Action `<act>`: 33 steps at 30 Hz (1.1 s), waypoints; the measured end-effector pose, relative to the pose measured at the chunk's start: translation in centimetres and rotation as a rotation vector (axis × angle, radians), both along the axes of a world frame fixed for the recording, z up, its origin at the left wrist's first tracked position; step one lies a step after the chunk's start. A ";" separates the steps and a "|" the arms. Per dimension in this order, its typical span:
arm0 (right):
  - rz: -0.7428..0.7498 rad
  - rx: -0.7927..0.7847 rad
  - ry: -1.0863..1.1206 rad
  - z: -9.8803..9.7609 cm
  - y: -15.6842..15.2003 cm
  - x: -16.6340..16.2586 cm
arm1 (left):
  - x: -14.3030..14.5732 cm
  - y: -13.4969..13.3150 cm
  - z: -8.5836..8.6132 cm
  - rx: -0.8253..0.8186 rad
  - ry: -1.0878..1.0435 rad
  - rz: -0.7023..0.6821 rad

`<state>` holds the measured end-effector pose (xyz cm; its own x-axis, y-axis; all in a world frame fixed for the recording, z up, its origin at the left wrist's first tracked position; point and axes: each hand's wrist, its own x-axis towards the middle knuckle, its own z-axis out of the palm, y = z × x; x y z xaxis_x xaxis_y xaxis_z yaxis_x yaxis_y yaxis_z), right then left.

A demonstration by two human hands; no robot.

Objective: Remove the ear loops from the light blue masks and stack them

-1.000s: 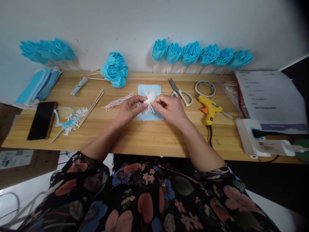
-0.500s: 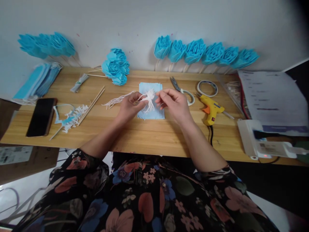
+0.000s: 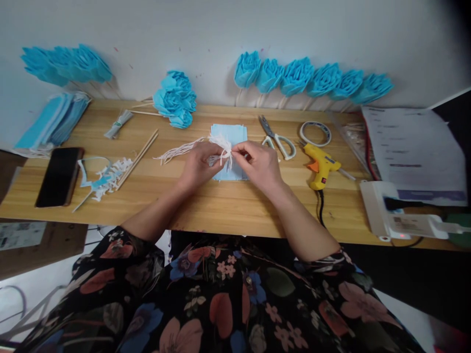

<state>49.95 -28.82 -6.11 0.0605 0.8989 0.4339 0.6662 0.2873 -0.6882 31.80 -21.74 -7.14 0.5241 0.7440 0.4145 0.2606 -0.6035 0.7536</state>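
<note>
fingers (image 3: 218, 169) of the left hand (image 3: 195, 164) are pinching a bundle of white strands (image 3: 221, 141) from its left side, thumb and index drawn narrow. right hand (image 3: 259, 164) is gripping the same bundle at its right edge, thumb and index tips nearly meeting; cannot tell whether one strand or several is caught there. bundle is fanning out above pale blue sheets (image 3: 237, 172); cannot tell if it is touching them. sheets are lying on the wooden counter (image 3: 221, 211), in front of the person.

loose strands (image 3: 174, 151) are trailing just left of the left hand, partly hidden by it.

right side: scissors (image 3: 271, 131) are lying near the right hand, blades pointing away from the person. tape roll (image 3: 312, 143) is lying flat farther right. yellow glue gun (image 3: 324, 166) is resting just in front of the tape, cord running toward the near edge.

left side: phone (image 3: 59, 177) is lying beside a fringed blue-and-white piece (image 3: 106, 179). folded masks (image 3: 55, 120) are sitting behind.

six blue flowers (image 3: 296, 78) are lining the wall at rear right.
</note>
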 end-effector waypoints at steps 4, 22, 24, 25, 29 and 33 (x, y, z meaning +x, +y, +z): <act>-0.039 0.022 -0.039 -0.3 0.0 -0.4 | 0.0 0.0 -0.1 0.057 0.032 -0.018; 0.090 -0.293 0.810 -0.3 0.9 -0.7 | -0.2 0.5 0.5 -0.347 -0.046 -0.073; 0.073 -0.282 0.833 -0.2 1.0 -0.4 | -0.4 0.8 0.4 -0.319 0.026 -0.041; 0.053 -0.263 0.872 -0.2 1.1 -0.1 | -0.5 0.9 0.4 -0.305 0.056 -0.034; 0.009 -0.146 1.073 0.1 1.5 1.8 | -0.9 1.3 0.4 -0.263 0.127 -0.046; -0.033 -0.141 1.098 0.4 1.7 3.4 | -0.9 1.4 0.1 -0.260 0.185 -0.116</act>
